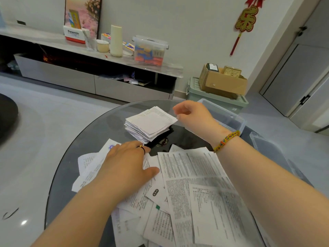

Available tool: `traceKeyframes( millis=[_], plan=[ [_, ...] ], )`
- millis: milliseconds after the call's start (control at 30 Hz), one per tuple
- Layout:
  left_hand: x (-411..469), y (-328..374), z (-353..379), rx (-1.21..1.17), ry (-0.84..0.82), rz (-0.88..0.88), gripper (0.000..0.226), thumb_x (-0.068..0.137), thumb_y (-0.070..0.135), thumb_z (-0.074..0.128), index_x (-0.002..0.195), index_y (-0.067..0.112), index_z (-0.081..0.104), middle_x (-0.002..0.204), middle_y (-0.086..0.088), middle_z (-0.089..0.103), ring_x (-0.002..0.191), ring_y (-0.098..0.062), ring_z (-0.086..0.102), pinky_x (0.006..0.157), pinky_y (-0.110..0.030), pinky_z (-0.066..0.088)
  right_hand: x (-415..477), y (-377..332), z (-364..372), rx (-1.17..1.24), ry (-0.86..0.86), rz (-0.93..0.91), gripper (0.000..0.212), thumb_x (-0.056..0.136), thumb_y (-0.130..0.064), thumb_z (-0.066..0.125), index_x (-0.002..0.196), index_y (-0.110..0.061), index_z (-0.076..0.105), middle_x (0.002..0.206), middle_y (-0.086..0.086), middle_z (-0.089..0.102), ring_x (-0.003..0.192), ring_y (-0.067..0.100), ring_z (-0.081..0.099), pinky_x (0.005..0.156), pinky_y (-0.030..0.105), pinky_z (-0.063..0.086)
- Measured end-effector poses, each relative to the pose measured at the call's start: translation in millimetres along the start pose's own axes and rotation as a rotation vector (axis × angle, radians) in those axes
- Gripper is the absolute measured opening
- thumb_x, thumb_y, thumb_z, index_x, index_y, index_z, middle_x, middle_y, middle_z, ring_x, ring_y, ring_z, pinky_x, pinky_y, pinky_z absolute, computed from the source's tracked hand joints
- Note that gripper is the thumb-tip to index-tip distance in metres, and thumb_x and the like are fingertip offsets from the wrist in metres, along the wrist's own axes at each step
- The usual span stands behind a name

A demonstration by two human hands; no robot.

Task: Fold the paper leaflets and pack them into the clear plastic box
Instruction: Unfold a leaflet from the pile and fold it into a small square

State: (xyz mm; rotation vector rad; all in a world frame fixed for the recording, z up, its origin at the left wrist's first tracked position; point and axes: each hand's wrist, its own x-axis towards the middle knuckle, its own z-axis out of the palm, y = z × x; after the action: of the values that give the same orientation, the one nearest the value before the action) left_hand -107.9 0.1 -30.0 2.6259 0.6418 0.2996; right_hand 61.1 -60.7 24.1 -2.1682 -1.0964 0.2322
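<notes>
Loose leaflets [195, 184] lie under the flat left hand [128, 164]; the right hand [192, 114] grip seemingly pinches the folded stack [151, 122].

Far left: "Panasonic", dark print on white-and-red cardboard box [76, 35]. Far right wall: gold "乐" on red tasselled hanging ornament [245, 19]. Near: white printed paper leaflets [194, 175], text illegible.
</notes>
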Motion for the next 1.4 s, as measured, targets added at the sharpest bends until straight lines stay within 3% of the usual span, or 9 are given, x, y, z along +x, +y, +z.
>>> traceKeyframes(
  millis=[167, 367, 700, 767, 867, 967, 1167, 1267, 1400],
  plan=[
    [-11.9, 36.7, 1.9, -0.396, -0.049, 0.073, 0.026, 0.085, 0.038, 0.056, 0.109, 0.043, 0.051, 0.105, 0.027, 0.048, 0.092, 0.008, 0.051, 0.074, -0.005, 0.036, -61.2, 8.9, -31.2, -0.01, -0.17, 0.098, 0.019, 0.088, -0.015, 0.056, 0.106, -0.021, 0.06, 0.098, -0.004, 0.062, 0.089, 0.009, 0.057, 0.071, 0.016, 0.048],
    [-20.6, 54.8, 25.2, -0.17, -0.254, 0.217, 0.061, 0.078, 0.049, 0.061, 0.133, 0.036, 0.038, 0.135, 0.022, 0.038, 0.124, 0.0, 0.037, 0.103, -0.018, 0.03, -108.0, 29.1, -53.3, -0.088, -0.342, 0.251, 0.022, 0.083, -0.019, 0.063, 0.103, -0.026, 0.056, 0.09, -0.011, 0.063, 0.092, 0.012, 0.061, 0.084, 0.025, 0.051],
    [-19.1, 56.9, 34.3, -0.023, -0.254, 0.266, 0.072, 0.075, 0.05, 0.064, 0.138, 0.034, 0.032, 0.141, 0.02, 0.028, 0.13, -0.003, 0.029, 0.107, -0.018, 0.022, -129.5, 48.9, -54.9, -0.282, -0.561, 0.236, 0.036, 0.082, -0.031, 0.063, 0.117, -0.028, 0.053, 0.087, -0.017, 0.045, 0.086, 0.004, 0.048, 0.076, 0.014, 0.04],
    [-18.9, 56.5, 34.5, -0.023, -0.251, 0.267, 0.072, 0.075, 0.05, 0.064, 0.138, 0.034, 0.032, 0.141, 0.021, 0.028, 0.129, -0.003, 0.029, 0.107, -0.018, 0.022, -128.6, 50.2, -53.0, -0.263, -0.558, 0.231, 0.028, 0.082, -0.029, 0.064, 0.109, -0.027, 0.056, 0.086, -0.016, 0.048, 0.08, 0.002, 0.049, 0.071, 0.012, 0.04],
    [-19.3, 56.0, 32.9, -0.049, -0.261, 0.253, 0.072, 0.076, 0.05, 0.063, 0.138, 0.035, 0.031, 0.141, 0.022, 0.028, 0.129, -0.001, 0.028, 0.106, -0.016, 0.021, -126.0, 50.9, -53.8, -0.191, -0.567, 0.254, 0.005, 0.083, -0.024, 0.063, 0.085, -0.027, 0.06, 0.094, -0.01, 0.062, 0.087, 0.006, 0.058, 0.084, 0.02, 0.048],
    [-18.8, 53.9, 30.4, -0.133, -0.234, 0.198, 0.07, 0.077, 0.046, 0.064, 0.137, 0.035, 0.03, 0.138, 0.022, 0.03, 0.127, 0.0, 0.031, 0.104, -0.016, 0.023, -124.2, 49.4, -57.0, -0.159, -0.589, 0.263, 0.014, 0.084, -0.023, 0.063, 0.072, -0.03, 0.058, 0.083, -0.012, 0.062, 0.079, 0.004, 0.059, 0.083, 0.02, 0.048],
    [-15.6, 51.2, 20.9, -0.597, -0.016, -0.04, 0.036, 0.079, 0.032, 0.065, 0.111, 0.041, 0.05, 0.099, 0.035, 0.046, 0.092, 0.011, 0.046, 0.076, -0.008, 0.034, -125.4, 51.4, -69.1, 0.247, -0.356, 0.278, 0.012, 0.081, -0.014, 0.065, 0.07, -0.017, 0.061, 0.08, 0.011, 0.063, 0.074, 0.022, 0.056, 0.079, 0.034, 0.048],
    [-12.0, 50.0, 12.4, -0.872, 0.084, -0.134, 0.013, 0.079, 0.033, 0.06, 0.091, 0.037, 0.059, 0.088, 0.021, 0.066, 0.079, 0.009, 0.059, 0.068, -0.004, 0.044, -125.7, 52.2, -64.7, 0.596, -0.156, 0.286, 0.015, 0.084, -0.005, 0.057, 0.07, -0.01, 0.058, 0.074, 0.012, 0.063, 0.068, 0.025, 0.055, 0.065, 0.03, 0.045],
    [-14.4, 54.7, 6.9, -1.062, -0.021, -0.164, 0.019, 0.079, 0.031, 0.054, 0.086, 0.022, 0.068, 0.079, 0.005, 0.074, 0.067, -0.006, 0.069, 0.056, -0.012, 0.053, -125.0, 50.6, -43.5, 0.745, -0.042, 0.315, 0.02, 0.087, -0.004, 0.054, 0.069, -0.011, 0.056, 0.065, 0.003, 0.069, 0.059, 0.019, 0.057, 0.046, 0.02, 0.042]
  ],
)
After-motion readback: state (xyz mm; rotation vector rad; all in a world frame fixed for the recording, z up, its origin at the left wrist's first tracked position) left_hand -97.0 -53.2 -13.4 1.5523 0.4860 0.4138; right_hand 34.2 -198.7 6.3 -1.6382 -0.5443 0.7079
